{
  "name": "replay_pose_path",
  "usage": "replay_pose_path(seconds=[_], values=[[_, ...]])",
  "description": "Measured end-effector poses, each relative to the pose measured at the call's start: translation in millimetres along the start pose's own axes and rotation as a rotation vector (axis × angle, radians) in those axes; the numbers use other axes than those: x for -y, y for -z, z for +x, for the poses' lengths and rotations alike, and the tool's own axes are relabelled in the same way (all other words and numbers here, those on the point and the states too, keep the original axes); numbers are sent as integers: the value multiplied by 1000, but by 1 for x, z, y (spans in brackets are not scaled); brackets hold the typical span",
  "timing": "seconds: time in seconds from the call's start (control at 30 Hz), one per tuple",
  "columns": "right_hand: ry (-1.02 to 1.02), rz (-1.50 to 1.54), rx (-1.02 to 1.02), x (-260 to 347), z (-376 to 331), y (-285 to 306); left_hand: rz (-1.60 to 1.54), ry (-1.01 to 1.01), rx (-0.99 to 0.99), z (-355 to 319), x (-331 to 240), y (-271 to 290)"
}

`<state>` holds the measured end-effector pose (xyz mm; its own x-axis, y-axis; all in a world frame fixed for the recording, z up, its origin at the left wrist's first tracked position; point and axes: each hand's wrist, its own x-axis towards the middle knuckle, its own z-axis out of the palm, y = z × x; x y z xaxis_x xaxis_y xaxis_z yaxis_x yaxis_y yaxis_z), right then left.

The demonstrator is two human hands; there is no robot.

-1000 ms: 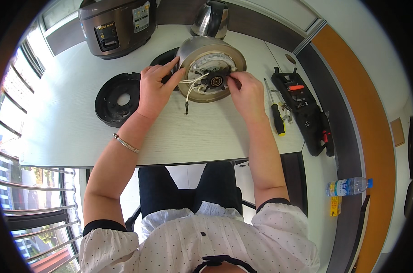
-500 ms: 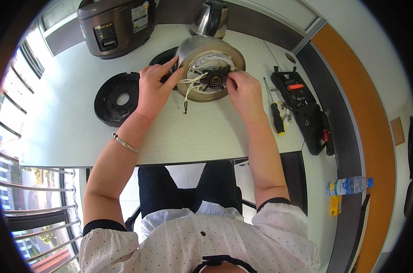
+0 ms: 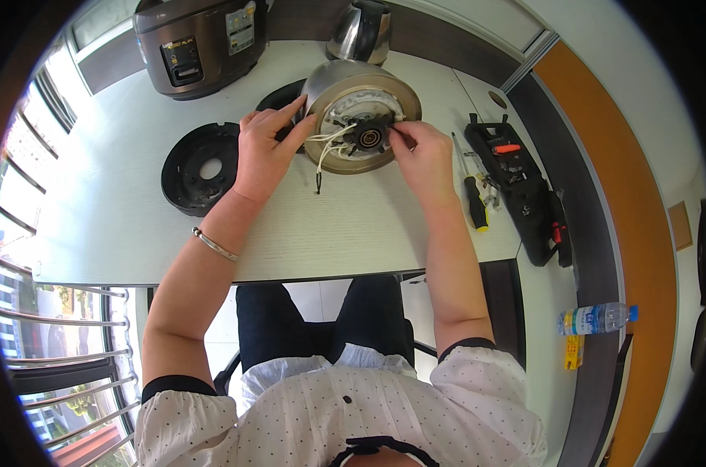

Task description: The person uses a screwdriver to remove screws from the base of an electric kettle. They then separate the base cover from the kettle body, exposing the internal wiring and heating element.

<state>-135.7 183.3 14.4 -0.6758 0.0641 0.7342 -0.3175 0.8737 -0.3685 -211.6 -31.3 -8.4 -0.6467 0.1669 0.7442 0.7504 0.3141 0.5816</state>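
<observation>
A steel electric kettle lies on its side on the white table, its open underside facing me. White wires hang out of the base, around a black round connector. My left hand holds the kettle's left rim, thumb near the wires. My right hand rests on the right rim, its fingertips pinching at the black connector.
A black round base plate lies left of my left hand. A brown rice cooker and a second steel kettle stand at the back. A yellow-handled screwdriver and a black tool case lie to the right. A water bottle lies lower right.
My right hand's fingers shifted slightly on the black connector. The kettle and my left hand stay where they were.
</observation>
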Motion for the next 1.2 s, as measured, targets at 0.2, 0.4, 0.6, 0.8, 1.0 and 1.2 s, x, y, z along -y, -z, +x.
replay_pose_path(seconds=[0.2, 0.4, 0.6, 0.8, 1.0, 1.2], values=[[97, -69, -7, 2, 0, -2, 4, 12, 12, 0, 0, 1], [205, -204, 35, 5, 0, 1, 5, 7, 12, -1, 0, 0], [310, -274, 78, 5, 1, 5, 6, -11, -5, -1, 4, -1], [475, -333, 81, -6, 0, 8, 57, -46, 1, 0, 4, 0], [-24, 25, -31, 1, -18, 3, 44, -33, -11, 0, 2, -3], [-962, 956, 9, 25, -25, 7, 33, -27, -8, 1, 1, -2]])
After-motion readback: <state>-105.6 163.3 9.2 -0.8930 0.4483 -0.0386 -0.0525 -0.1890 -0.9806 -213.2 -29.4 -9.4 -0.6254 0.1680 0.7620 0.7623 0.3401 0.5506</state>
